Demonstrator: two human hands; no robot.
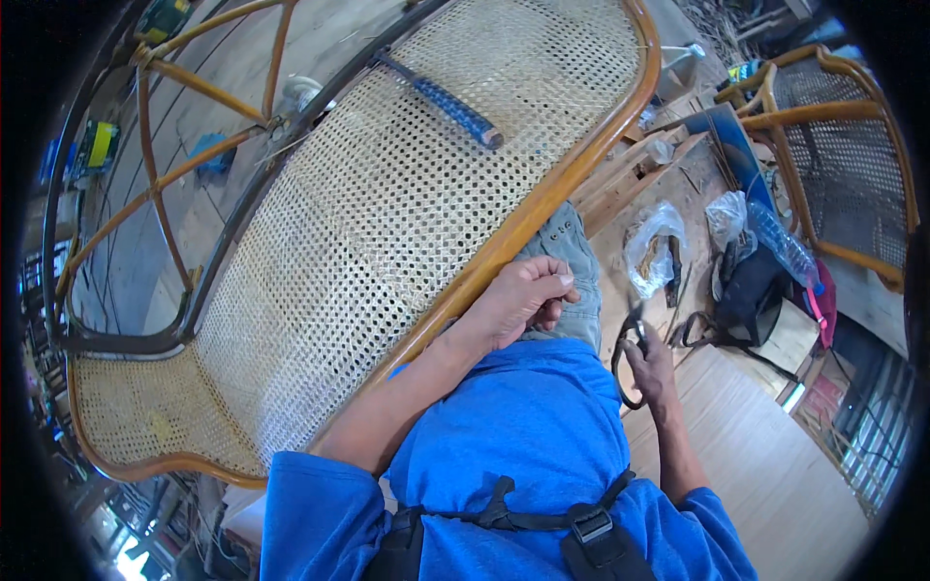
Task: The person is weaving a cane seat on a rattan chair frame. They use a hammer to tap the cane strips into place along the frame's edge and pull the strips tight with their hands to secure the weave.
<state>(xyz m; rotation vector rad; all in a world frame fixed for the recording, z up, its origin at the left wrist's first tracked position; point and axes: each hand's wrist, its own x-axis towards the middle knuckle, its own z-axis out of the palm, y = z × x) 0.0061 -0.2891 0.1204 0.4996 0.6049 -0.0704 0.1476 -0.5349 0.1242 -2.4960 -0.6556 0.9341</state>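
Observation:
A large chair frame of bent brown rattan (552, 194) with woven cane webbing (358, 203) lies tilted on my left and across my lap. My left hand (528, 302) rests at its near rail, fingers curled and thumb pressed against them; whatever they pinch is too small to make out. In my right hand (651, 371) is a pair of black-handled scissors (625, 373), held low on my right, blades pointing away from me by a clear plastic bag (656, 250). On the webbing lies a slim tool with a blue patterned handle (455, 111) and a dark end.
A second cane-backed chair (843, 155) stands at far right. Near it lie a plastic bottle (780, 242), a crumpled clear bag (727, 215) and a dark bag (760, 290). A bare rattan frame (155, 184) rises at far left. Pale board (765, 436) covers the floor at right.

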